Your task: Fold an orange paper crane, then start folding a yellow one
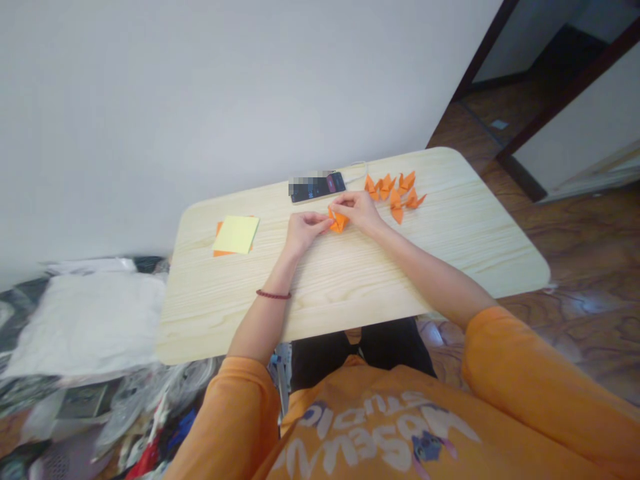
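Both my hands meet over the middle of a pale wooden table (350, 287). Between them is a small folded piece of orange paper (339, 221). My left hand (303, 231) pinches its left side, fingers curled. My right hand (359, 208) pinches its top and right side. A red bead bracelet (273, 295) sits on my left wrist. Several finished orange paper folds (395, 189) lie in a cluster just right of my right hand.
A black phone (317, 187) lies past my hands near the wall, with a cable at its right end. A stack of yellow and orange paper squares (236, 235) rests on the table's left. White cloth and clutter (85, 320) lie left of the table. An open doorway (525, 80) is at far right.
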Demonstrator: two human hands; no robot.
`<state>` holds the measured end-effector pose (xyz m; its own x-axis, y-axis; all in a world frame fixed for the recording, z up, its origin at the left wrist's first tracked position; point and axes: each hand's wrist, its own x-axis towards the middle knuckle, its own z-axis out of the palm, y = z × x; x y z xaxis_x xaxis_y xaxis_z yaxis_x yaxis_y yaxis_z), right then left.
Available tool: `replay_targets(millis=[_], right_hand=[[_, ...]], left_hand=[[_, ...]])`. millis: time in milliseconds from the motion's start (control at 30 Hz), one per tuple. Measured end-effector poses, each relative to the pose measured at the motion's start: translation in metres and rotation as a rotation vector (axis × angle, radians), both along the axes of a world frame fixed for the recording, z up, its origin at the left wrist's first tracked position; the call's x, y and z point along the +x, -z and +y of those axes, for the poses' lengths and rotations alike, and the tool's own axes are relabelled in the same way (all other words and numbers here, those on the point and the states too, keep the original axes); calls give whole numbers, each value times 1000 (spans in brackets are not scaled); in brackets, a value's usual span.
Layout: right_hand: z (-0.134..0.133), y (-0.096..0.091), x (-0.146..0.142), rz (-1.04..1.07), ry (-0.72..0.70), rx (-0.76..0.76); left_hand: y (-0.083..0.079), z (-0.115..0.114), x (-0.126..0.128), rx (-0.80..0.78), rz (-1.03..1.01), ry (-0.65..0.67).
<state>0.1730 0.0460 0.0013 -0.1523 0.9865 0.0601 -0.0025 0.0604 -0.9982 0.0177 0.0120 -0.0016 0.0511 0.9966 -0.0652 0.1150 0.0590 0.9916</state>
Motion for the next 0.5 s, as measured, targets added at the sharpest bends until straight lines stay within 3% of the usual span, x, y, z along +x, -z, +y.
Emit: replay_targets(millis=[500], right_hand=[[1, -1, 1, -13, 32, -24]], left_hand=[[-2, -2, 3, -44, -39, -12]])
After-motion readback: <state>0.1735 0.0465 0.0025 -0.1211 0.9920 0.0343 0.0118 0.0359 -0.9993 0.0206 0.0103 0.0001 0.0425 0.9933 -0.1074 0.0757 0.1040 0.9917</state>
